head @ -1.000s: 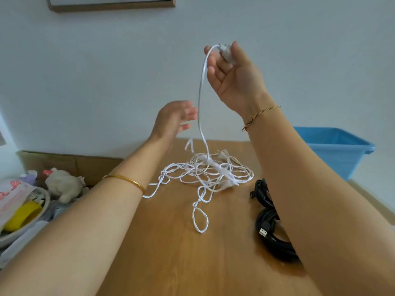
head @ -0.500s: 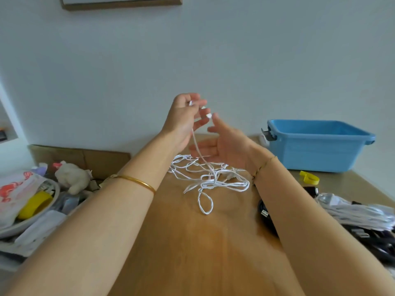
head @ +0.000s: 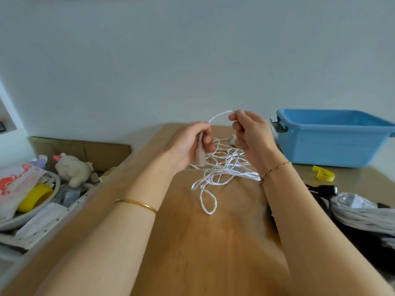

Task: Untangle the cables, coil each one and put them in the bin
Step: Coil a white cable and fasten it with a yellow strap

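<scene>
Two bare forearms fill the near part of the view. The left forearm [head: 119, 221] wears a thin, plain gold bangle [head: 136, 204], a smooth rigid ring that sits some way up from the wrist and shows as a narrow curved band across the arm. The right forearm [head: 303, 221] carries a finer gold bracelet [head: 275, 168] at the wrist, a slender chain with small darker links or beads along it; which of the two cannot be told. The left hand [head: 188, 144] and right hand [head: 253, 136] are bare.
</scene>
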### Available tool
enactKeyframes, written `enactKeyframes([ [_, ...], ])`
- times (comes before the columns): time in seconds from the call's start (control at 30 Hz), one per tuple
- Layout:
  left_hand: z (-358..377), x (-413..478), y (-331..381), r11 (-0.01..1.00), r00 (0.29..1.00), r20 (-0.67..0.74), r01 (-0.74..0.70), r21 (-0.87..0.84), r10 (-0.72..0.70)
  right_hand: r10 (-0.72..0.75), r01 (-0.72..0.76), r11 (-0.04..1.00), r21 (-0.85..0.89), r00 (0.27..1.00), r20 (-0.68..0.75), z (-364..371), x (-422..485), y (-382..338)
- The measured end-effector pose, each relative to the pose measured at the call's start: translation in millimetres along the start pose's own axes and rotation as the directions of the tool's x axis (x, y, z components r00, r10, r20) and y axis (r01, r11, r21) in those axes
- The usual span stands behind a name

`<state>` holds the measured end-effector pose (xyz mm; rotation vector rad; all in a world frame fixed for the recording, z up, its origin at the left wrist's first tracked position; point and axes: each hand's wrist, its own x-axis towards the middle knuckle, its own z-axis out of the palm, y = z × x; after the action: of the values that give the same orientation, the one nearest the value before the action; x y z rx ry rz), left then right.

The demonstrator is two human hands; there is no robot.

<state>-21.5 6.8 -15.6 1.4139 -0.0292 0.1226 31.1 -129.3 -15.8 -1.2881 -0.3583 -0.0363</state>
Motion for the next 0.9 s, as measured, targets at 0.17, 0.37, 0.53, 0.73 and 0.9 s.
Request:
enactKeyframes([
  [0.17,-1.9,7.7,0.6,0.758,0.973,0.224,0.102,-0.645,0.059,0.073,-0.064,0.961,-0.268,0.997,0.022,5.0,6.0,28.7],
  [0.37,-22.0,35.7,-5.7,0.722,0.966,-0.17,-0.258,-0.642,0.194,0.314,0.048,0.734,-0.677,0.86,0.402,11.7,-1.0,35.5],
  [0.53,-24.4,43.7,-12.0,0.797,0.917,-0.332,-0.365,-0.481,0.22,0.43,0.139,0.622,-0.771,0.762,0.484,13.5,-0.5,26.2],
  [0.73,-30.0,39.0,-15.9,0.847,0.785,-0.321,-0.5,0.179,0.531,0.381,0.31,0.412,-0.857,0.795,0.472,3.2,-0.8,-0.7],
  [0.9,-29.0,34.3,-12.9,0.616,0.859,0.037,-0.396,0.68,0.511,-0.013,0.348,0.539,-0.767,0.914,0.406,-2.9,2.5,-17.3],
])
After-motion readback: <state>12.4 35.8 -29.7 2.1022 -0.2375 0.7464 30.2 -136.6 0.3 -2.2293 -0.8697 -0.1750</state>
